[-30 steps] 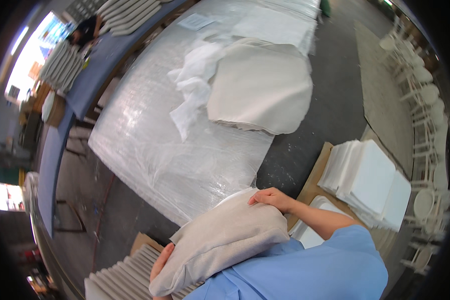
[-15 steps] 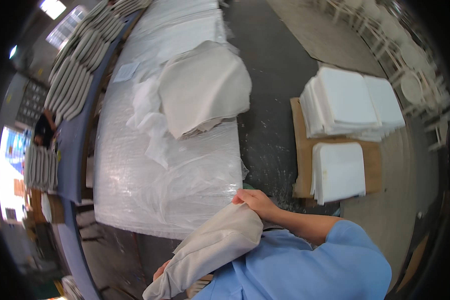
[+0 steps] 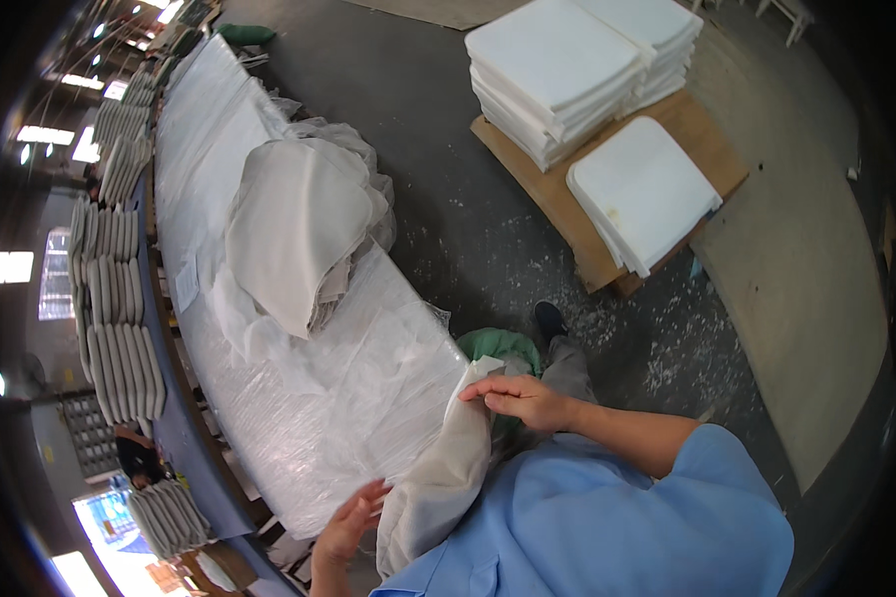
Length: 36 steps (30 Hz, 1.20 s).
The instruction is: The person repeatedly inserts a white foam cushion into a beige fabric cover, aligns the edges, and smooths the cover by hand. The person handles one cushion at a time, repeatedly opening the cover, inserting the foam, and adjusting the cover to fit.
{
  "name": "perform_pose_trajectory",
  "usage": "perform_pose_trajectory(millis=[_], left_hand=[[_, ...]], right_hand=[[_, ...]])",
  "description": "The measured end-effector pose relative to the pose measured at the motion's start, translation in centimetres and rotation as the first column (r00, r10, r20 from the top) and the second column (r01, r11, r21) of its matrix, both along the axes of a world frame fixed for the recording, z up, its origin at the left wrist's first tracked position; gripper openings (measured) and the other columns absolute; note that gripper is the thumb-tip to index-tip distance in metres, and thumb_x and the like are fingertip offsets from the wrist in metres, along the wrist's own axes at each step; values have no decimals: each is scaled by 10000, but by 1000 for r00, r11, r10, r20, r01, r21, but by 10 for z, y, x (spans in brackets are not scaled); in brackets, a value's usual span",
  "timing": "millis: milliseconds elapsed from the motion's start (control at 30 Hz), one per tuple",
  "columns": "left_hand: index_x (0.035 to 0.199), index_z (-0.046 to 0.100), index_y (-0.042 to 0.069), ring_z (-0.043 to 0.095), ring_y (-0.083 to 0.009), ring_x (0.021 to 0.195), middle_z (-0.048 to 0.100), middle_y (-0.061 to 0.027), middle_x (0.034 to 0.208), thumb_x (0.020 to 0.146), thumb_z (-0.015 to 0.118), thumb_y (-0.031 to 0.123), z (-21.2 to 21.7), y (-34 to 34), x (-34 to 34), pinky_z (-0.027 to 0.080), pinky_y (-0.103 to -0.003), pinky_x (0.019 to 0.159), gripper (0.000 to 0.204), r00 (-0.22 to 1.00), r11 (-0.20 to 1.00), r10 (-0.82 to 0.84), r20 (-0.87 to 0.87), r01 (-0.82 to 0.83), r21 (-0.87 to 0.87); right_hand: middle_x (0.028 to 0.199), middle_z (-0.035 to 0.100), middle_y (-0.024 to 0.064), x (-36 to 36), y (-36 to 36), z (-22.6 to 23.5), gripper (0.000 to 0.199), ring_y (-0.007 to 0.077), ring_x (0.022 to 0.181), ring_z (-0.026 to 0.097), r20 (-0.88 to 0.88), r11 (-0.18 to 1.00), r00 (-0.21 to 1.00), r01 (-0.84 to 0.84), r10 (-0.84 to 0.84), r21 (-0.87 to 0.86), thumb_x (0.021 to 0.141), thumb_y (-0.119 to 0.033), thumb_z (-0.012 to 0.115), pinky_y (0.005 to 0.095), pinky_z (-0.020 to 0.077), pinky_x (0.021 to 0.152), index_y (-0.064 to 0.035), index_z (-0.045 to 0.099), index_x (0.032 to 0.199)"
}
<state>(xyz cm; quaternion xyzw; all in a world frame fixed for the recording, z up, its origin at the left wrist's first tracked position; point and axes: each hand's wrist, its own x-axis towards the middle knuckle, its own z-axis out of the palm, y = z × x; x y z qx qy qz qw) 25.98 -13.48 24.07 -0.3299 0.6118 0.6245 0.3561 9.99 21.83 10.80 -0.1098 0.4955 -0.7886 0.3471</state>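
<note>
beige cushion [image 3: 433, 488] lies between the bench [image 3: 348, 458] and blue shirt [image 3: 627, 507]. i see the left hand [image 3: 350, 522] open beside it, fingers spread; the right hand [image 3: 528, 400] touches its far end, grip unclear to me. a cloth pile [image 3: 304, 224] crowds the bench, white pads [image 3: 562, 60] stacked rightward.

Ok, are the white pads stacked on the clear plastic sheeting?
No, the white pads sit on a brown board, apart from the plastic sheeting.
</note>
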Motion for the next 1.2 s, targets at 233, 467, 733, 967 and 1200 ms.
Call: perform_pose_trajectory(millis=[233,467,733,967,1200], left_hand=[[1486,462,38,455,-221,1361,535,-96,1447,1060,476,415,5,50,-119,356,-345,1101,568,933,938,-326,-154,340,73],[1451,513,75,531,-184,1244,600,-88,1366,1048,526,406,-139,77,-140,398,-330,1056,521,920,917,-390,45,392,-76],[1355,594,41,575,-150,1056,644,-48,1221,1035,539,443,-242,93,-150,437,-303,964,516,963,944,-259,77,270,-189],[1041,664,105,586,-85,838,649,32,898,999,619,384,-236,89,-157,453,-261,745,286,983,986,-164,87,165,-6],[993,660,97,581,-63,757,648,51,855,1003,631,244,-228,82,-169,457,-242,694,150,997,987,-70,37,63,148]], right_hand=[[1117,679,49,8,3,-63,296,151,1014,631,381,938,861,268,-336,220,1077,-248,459,317,486,877,-57,627,1229],[1110,663,61,44,-23,-127,367,196,971,611,617,902,736,-22,-278,432,1056,-392,480,366,484,796,-102,571,1262],[1079,662,75,54,-55,-142,530,252,972,608,753,904,530,67,-390,422,1027,-573,410,506,406,927,-115,541,1260],[974,628,32,56,-63,-147,487,206,908,588,731,886,505,199,-458,418,1018,-598,408,504,390,891,-167,576,1168],[1061,634,68,52,-73,-151,586,218,1015,566,583,788,534,350,-612,507,1012,-587,441,363,417,911,-50,617,1166]])
